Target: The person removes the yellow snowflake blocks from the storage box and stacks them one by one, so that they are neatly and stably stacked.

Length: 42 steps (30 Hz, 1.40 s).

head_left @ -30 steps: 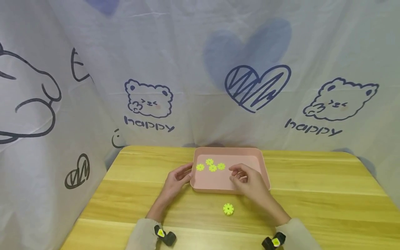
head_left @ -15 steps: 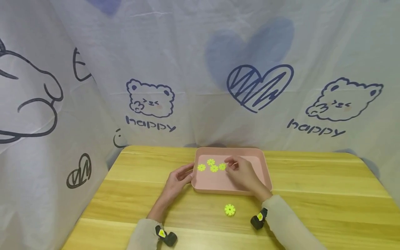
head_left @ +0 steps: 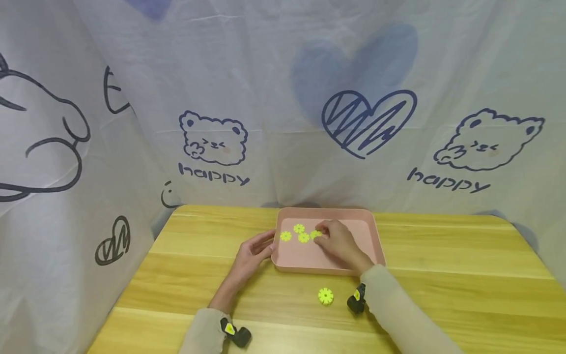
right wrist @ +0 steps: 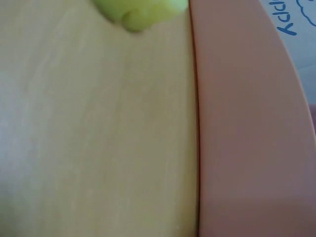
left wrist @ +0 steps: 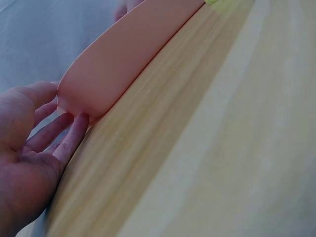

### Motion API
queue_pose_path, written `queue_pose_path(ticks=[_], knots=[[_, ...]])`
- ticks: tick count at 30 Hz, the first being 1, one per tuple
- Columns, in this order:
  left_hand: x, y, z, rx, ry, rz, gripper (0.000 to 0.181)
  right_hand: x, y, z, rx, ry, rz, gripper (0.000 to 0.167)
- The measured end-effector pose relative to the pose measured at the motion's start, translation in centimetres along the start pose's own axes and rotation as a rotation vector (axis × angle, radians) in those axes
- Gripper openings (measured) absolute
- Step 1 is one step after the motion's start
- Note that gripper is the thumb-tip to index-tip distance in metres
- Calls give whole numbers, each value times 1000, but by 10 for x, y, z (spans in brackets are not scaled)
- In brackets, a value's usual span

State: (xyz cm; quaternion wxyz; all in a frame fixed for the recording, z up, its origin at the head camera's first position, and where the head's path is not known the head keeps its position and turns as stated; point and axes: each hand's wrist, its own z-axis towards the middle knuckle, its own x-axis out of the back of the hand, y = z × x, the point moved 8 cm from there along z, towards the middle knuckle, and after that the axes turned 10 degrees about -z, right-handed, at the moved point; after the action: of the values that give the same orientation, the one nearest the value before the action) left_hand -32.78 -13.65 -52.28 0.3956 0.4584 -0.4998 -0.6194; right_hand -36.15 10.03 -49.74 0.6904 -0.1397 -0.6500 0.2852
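The pink tray (head_left: 305, 269) lies on the table with several flat, notched yellow-green pieces (head_left: 286, 236) in its left half. My right hand (head_left: 342, 243) reaches over the tray, thumb and index finger pinching the rightmost piece (head_left: 314, 234), which they partly cover. My left hand (head_left: 248, 256) touches the tray's left side, fingers extended; in the left wrist view that hand (left wrist: 34, 143) has its fingertips against the outer wall (left wrist: 108, 61) at the corner. One more yellow-green piece (head_left: 325, 296) lies on the table in front of the tray, also partly seen in the right wrist view (right wrist: 143, 11).
The wooden table (head_left: 451, 295) extends to both sides of the tray. A pale cloth (head_left: 274, 147) with printed hearts and bear faces hangs behind the table and along its left side. Each wrist wears a small black device, the left one (head_left: 236, 334) near the front.
My right hand has moved left across the tray, and its fingers have come onto the rightmost piece. My left hand stays at the tray's side.
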Motion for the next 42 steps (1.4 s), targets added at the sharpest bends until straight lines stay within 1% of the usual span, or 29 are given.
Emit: queue_pose_path(ticks=[2,4,9,14,17,21,26,28,32,36,39,42], knots=[[0,0,0,2,-2,-4,45,-1,0,0,-7,-9,-18,26],[-1,0,0,-1,-6,-5,46,-1,0,1,-17,-19,-15,26],[-1,1,0,-3,-3,-11,46,1,2,-2,-38,-31,47,24],[-1,2,0,-1,-6,-15,46,8,3,-8,8,-3,84,18],[-1,2,0,-4,-9,-14,45,10,4,-13,19,-7,150,14],[-1,2,0,-10,-12,-11,45,13,7,-20,1,-32,242,14],[-1,2,0,-8,-7,-10,45,22,7,-31,-13,-11,277,14],[-1,1,0,-4,-5,-9,45,27,8,-35,-18,4,309,14],[-2,2,0,-2,-2,0,45,37,7,-44,-10,37,392,17],[-3,3,-1,-5,-2,6,45,47,6,-52,21,48,459,23],[-3,2,-1,-3,-1,1,45,52,6,-58,34,39,489,29],[-2,2,-1,2,7,1,45,56,8,-64,27,42,497,35]])
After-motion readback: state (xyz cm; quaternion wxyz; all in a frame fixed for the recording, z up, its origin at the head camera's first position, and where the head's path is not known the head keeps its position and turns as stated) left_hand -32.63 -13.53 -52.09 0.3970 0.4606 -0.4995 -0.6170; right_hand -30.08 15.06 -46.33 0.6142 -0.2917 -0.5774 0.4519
